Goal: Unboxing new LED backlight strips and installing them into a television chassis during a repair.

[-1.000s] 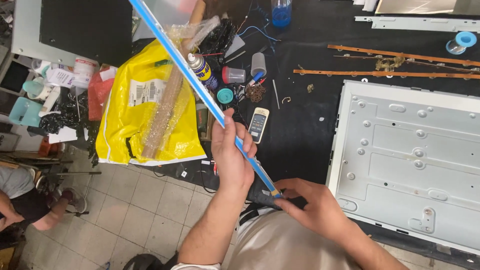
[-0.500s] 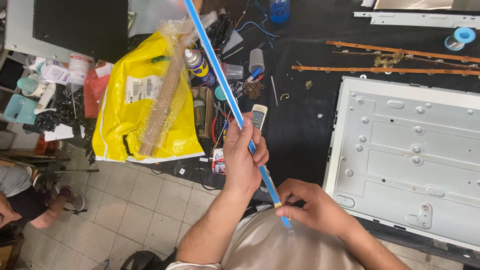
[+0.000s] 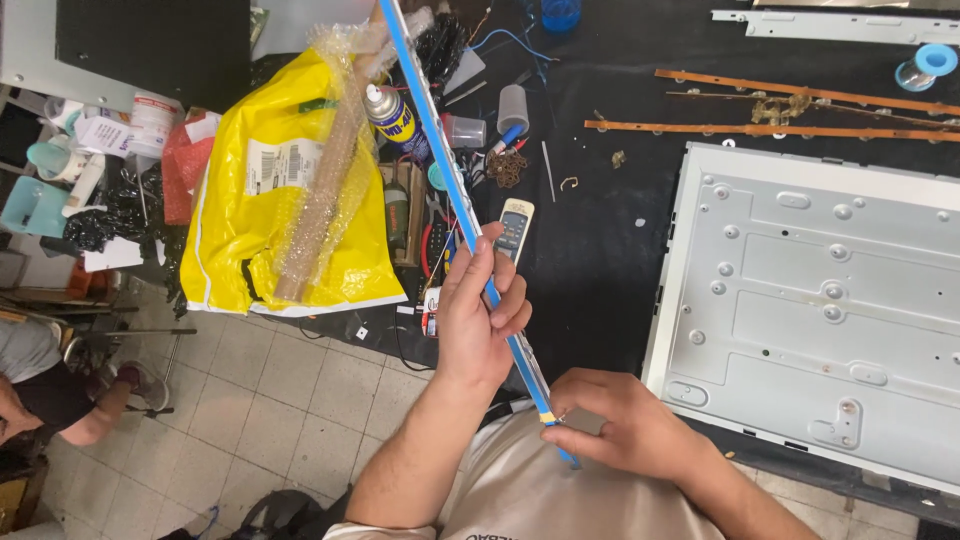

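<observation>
A long thin blue strip (image 3: 440,140) runs from the top of the head view down to my chest. My left hand (image 3: 480,320) grips it around its lower part, fingers wrapped over it. My right hand (image 3: 625,425) pinches the strip's near end, where a small yellow piece sits, close to my beige shirt. Both hands are held over the front edge of the black worktable (image 3: 590,250).
A grey metal back panel (image 3: 830,300) lies at the right. Brown strips (image 3: 780,130) lie at the back. A yellow bag (image 3: 250,220) with a bubble-wrapped stick, a spray can (image 3: 388,112), a remote (image 3: 516,225) and small tools crowd the left. Another person sits at far left (image 3: 40,390).
The strip has slid down toward my chest and stands steeper. My right hand has shifted lower along its near end; my left hand keeps its grip.
</observation>
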